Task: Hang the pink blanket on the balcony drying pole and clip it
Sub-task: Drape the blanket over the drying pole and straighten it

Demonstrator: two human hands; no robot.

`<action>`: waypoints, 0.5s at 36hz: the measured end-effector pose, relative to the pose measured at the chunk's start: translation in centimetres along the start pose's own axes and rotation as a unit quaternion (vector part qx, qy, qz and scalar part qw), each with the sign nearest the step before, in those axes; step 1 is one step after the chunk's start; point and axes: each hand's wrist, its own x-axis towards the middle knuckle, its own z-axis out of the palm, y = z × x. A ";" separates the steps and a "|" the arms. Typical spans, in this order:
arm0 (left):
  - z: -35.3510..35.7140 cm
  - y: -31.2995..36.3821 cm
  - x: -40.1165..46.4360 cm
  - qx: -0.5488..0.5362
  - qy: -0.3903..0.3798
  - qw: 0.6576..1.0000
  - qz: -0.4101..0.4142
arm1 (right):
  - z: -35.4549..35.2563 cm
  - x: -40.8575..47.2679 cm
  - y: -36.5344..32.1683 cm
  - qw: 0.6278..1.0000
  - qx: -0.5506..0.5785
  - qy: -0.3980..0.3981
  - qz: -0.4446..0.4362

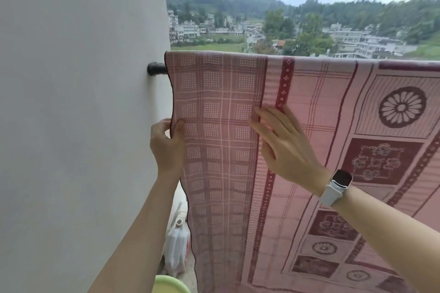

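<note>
Far left: a plain pale wall (pixel 71 102), bare but for a dark pole bracket (pixel 156 68) fixed to it. From that bracket, the drying pole itself hidden under cloth all the way to the right edge.

Just right of the bracket: the pink blanket (pixel 309 93), already draped over the pole and hanging down the near side, its dark-hemmed side edge falling in a slightly wavy line close to the wall. No clips visible anywhere along the top.

At that side edge, partway down: the left hand (pixel 166 147), thumb and fingers pinched on the hem, gripping the cloth and apparently drawing it toward the wall.

Below, near the floor by the wall: a whitish plastic jug (pixel 177 245), and at the bottom edge a pale green rim (pixel 170 283) of something, too cropped to name.

Further right: the right hand (pixel 283 145), fingers spread and laid flat against the checked panel, palm pressing lightly, pinching nothing. On its wrist, a white smartwatch (pixel 337 184).

Beyond the top edge: houses, trees and hills under a hazy sky.

Step in hand, by the look of it: spreading and squaring the hung blanket, hanging done, clipping not yet begun. Next move likely calls for smoothing the wavy edge straight, checking an even drop, then freeing one hand to fetch clips, none in sight, and fastening the fold at the pole near the bracket end.
</note>
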 end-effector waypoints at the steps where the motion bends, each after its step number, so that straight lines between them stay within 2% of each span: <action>1: 0.1 0.3 0.0 0.016 0.012 1.000 0.007 | -0.3 0.0 0.1 1.000 0.007 0.012 0.000; 4: 0.8 2.0 -0.4 0.078 0.057 0.994 0.060 | -1.9 1.1 1.0 0.997 0.016 0.076 -0.005; 6: 1.7 3.7 -0.8 0.144 0.083 0.972 0.166 | -2.9 2.3 2.0 0.995 0.006 0.103 0.004; 8: 3.0 6.1 -1.2 0.208 0.067 0.935 0.280 | -3.9 3.4 3.3 0.993 -0.014 0.106 0.041; 12: 6.7 10.6 -1.0 0.335 -0.053 0.830 0.442 | -6.1 3.8 6.8 0.990 -0.034 0.069 0.119; 14: 8.3 12.3 -1.3 0.377 -0.107 0.797 0.459 | -6.9 2.9 8.4 0.990 -0.047 0.053 0.123; 18: 11.9 13.9 -3.5 0.378 -0.173 0.792 0.448 | -8.1 -0.7 11.3 0.992 -0.081 0.051 0.079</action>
